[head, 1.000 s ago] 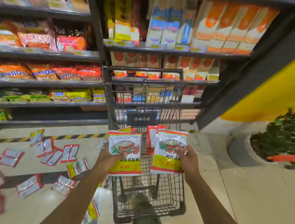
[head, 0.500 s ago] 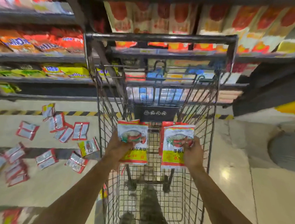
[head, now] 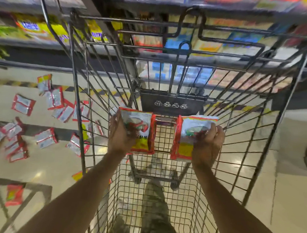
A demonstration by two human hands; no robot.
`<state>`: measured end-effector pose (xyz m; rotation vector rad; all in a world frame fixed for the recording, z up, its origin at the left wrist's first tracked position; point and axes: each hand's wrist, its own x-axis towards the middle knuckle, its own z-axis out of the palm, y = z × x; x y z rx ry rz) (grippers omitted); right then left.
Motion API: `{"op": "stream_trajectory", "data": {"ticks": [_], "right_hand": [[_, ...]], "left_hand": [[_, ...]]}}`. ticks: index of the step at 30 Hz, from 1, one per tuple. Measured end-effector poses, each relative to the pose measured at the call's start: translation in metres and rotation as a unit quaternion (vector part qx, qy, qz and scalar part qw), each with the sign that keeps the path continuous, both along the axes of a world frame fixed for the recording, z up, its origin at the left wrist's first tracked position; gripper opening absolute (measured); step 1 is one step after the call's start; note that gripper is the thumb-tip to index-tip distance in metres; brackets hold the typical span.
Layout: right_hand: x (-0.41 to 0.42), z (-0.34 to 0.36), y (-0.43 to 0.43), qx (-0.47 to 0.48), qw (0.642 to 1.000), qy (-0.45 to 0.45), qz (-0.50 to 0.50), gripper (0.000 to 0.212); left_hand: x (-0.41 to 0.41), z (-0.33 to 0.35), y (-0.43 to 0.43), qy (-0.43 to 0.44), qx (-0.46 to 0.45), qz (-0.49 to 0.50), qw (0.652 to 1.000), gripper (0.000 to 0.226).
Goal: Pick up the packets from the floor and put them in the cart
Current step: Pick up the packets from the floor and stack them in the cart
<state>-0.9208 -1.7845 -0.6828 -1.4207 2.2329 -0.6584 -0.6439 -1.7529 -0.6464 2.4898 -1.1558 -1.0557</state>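
Note:
A black wire shopping cart (head: 76, 102) fills the middle of the view, seen from above. Both my hands are inside its basket, low near the mesh bottom. My left hand (head: 119, 135) grips a red, white and yellow food packet (head: 139, 131). My right hand (head: 207, 145) grips a like packet (head: 187, 137), with at least one more behind it. Several red and silver packets (head: 46, 138) lie scattered on the floor left of the cart.
Shelves (head: 35, 30) stocked with packaged food run along the back, beyond a yellow-black floor stripe (head: 13, 83). A dark warning plate (head: 171, 104) hangs on the cart's far wall. One red packet (head: 14, 194) lies at lower left. Pale tiled floor (head: 286, 192) spreads to the right.
Both hands have gone down into the cart basket with their packets. The camera has moved forward and tilted down over the cart.

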Motion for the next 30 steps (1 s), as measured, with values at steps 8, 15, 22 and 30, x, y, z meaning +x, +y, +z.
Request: {"op": "stream_trajectory", "data": {"ticks": [8, 15, 22, 30], "right_hand": [[-0.003, -0.033, 0.027, -0.002, 0.944, 0.183, 0.275, 0.057], [-0.015, -0.025, 0.015, 0.088, 0.927, 0.237, 0.275, 0.066], [0.002, 0.064, 0.021, 0.122, 0.919, 0.213, 0.309, 0.072], [0.075, 0.222, 0.083, 0.078, 0.904, 0.218, 0.36, 0.081]], "left_hand": [[-0.015, -0.042, 0.035, -0.095, -0.039, -0.264, 0.959, 0.064], [-0.01, -0.05, 0.043, -0.101, -0.013, -0.265, 0.959, 0.07], [0.002, 0.047, 0.058, -0.15, -0.056, -0.313, 0.936, 0.074], [0.06, 0.19, 0.149, -0.207, -0.122, -0.302, 0.922, 0.074]]}}
